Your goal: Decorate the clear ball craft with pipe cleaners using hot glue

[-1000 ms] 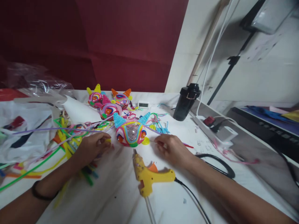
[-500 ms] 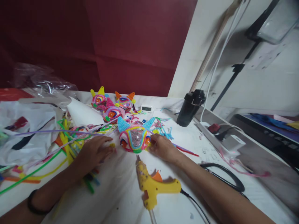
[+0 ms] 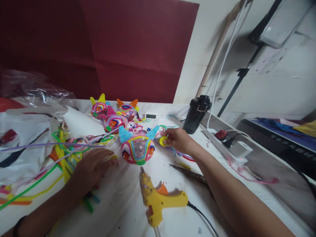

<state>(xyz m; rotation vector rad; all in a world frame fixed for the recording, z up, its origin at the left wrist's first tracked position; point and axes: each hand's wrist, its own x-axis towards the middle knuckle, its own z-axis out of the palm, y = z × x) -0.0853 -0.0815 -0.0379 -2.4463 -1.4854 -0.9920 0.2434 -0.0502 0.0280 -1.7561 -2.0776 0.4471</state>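
A round, many-coloured pipe-cleaner ball with two blue horns [image 3: 136,148] lies in the middle of the white table [image 3: 123,204]. My left hand [image 3: 92,166] rests flat beside it on the left, fingers stretched out, over loose pipe cleaners [image 3: 61,154]. My right hand [image 3: 177,140] is to the right of the ball and beyond it, fingers pinched on a small yellow pipe-cleaner ring [image 3: 163,141]. A yellow glue gun [image 3: 158,197] lies just in front of the ball, nozzle pointing at it.
Three more horned balls [image 3: 113,113] sit behind, by a small digital timer [image 3: 151,116]. A black bottle [image 3: 197,113] and a power strip [image 3: 227,144] stand at right. Plastic bags [image 3: 27,121] lie at left. A thin dark tool [image 3: 190,172] lies under my right forearm.
My right hand has lifted from the ball's right side and moved back and to the right with the yellow ring. The left hand has flattened out. The view shifted slightly.
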